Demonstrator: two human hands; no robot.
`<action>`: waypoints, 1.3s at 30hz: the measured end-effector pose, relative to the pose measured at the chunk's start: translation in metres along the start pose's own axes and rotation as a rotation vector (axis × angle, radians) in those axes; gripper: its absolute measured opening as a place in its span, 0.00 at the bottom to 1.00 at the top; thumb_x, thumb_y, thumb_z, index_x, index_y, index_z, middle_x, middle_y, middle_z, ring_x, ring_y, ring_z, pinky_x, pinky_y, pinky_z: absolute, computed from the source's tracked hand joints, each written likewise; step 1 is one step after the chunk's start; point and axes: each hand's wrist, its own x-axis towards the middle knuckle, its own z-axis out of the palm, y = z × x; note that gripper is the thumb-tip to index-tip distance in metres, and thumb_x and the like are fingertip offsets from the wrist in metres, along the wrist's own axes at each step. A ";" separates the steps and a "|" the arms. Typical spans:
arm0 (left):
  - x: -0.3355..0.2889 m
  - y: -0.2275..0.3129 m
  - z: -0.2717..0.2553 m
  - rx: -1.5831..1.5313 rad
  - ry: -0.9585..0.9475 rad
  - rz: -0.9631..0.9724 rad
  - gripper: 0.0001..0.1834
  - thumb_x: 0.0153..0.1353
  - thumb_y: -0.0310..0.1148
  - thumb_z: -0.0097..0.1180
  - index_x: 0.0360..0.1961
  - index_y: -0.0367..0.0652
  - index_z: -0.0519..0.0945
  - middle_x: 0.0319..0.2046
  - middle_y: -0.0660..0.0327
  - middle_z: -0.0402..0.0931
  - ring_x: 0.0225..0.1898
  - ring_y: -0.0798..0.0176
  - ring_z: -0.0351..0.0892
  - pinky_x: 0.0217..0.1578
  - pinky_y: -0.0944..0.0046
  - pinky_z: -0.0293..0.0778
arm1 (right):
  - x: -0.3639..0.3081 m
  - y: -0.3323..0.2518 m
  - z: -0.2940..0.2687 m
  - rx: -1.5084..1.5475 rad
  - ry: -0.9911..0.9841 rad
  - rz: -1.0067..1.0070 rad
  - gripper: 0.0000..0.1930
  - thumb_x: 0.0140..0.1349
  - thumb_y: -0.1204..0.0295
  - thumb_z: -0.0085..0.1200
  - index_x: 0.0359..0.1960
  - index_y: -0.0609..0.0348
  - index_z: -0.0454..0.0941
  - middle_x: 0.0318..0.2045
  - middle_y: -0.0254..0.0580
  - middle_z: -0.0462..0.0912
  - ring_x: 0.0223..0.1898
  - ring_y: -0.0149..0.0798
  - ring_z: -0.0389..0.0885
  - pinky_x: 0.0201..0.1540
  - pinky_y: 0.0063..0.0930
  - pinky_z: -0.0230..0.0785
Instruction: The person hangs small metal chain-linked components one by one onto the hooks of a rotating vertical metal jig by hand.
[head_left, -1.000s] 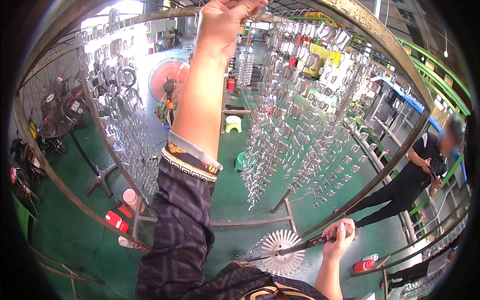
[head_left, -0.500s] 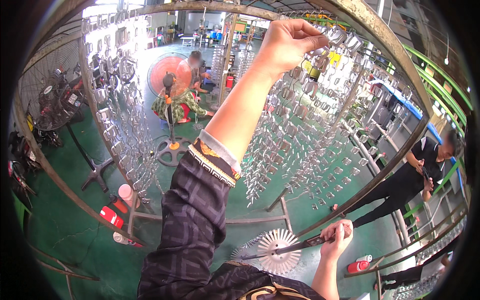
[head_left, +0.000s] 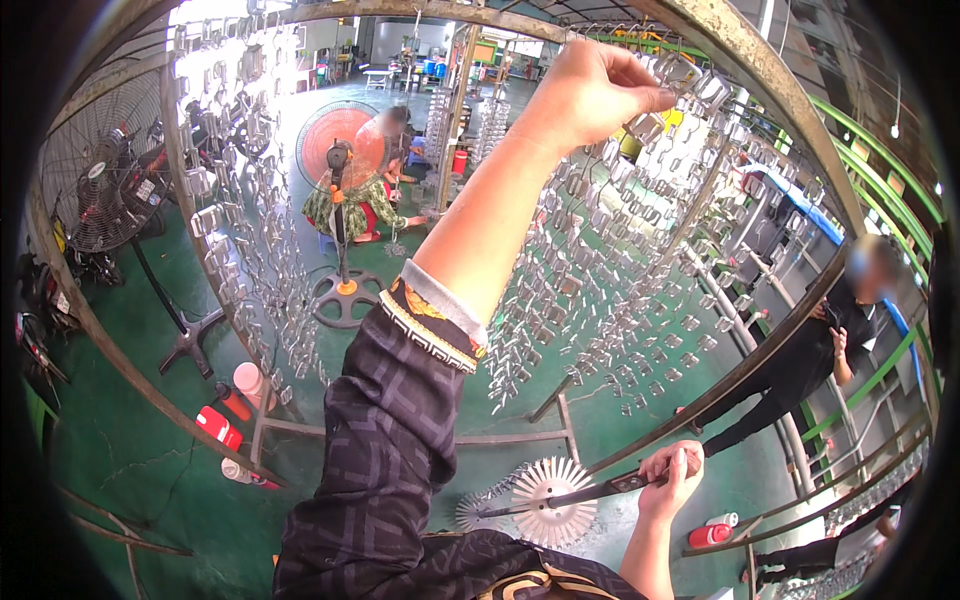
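My left hand [head_left: 590,95] is raised to the top of a metal frame, thumb and fingers pinched together. Whatever lies between the fingertips is too small to make out. Right by the thumb, small silvery metal clips [head_left: 645,126] hang, part of long strands of clips [head_left: 570,270] dropping from the top bar. Low on the right, my right hand [head_left: 672,470] is closed round the end of a dark bar [head_left: 605,489]. The bar runs leftward across a round disc [head_left: 553,500] with pale blades fanning out from its rim. A second, smaller bladed cluster [head_left: 477,511] shows beyond it.
More clip strands [head_left: 235,230] hang on the left. Curved-looking frame bars [head_left: 770,345] surround me. A pedestal fan [head_left: 340,160] stands ahead, a black one [head_left: 105,195] at left. Red and pink bottles [head_left: 218,428] stand low left. One person [head_left: 375,185] crouches ahead; another [head_left: 800,370] stands right.
My left hand has shifted slightly right, still pinched near the top bar. The right hand keeps its hold on the bar. The standing person has turned a little; the crouching one reaches lower.
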 end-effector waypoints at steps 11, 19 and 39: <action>0.058 -0.005 0.016 0.004 0.273 0.325 0.12 0.45 0.26 0.63 0.33 0.37 0.77 0.29 0.57 0.79 0.32 0.65 0.77 0.35 0.66 0.72 | -0.002 -0.002 -0.002 -0.010 -0.007 -0.005 0.12 0.59 0.67 0.51 0.29 0.60 0.62 0.13 0.35 0.63 0.12 0.29 0.60 0.16 0.23 0.58; 0.044 0.006 0.003 -0.023 0.254 0.258 0.09 0.46 0.29 0.62 0.30 0.36 0.80 0.25 0.57 0.79 0.27 0.66 0.76 0.31 0.66 0.71 | -0.001 -0.003 0.002 -0.039 -0.003 -0.026 0.12 0.60 0.66 0.49 0.28 0.60 0.62 0.12 0.35 0.63 0.12 0.28 0.59 0.15 0.22 0.57; 0.002 0.000 0.019 -0.260 0.078 0.199 0.08 0.45 0.30 0.67 0.26 0.39 0.83 0.21 0.63 0.79 0.23 0.74 0.74 0.27 0.72 0.70 | 0.002 -0.002 0.005 -0.021 -0.016 -0.033 0.12 0.59 0.67 0.50 0.27 0.60 0.62 0.12 0.34 0.63 0.12 0.28 0.60 0.15 0.22 0.58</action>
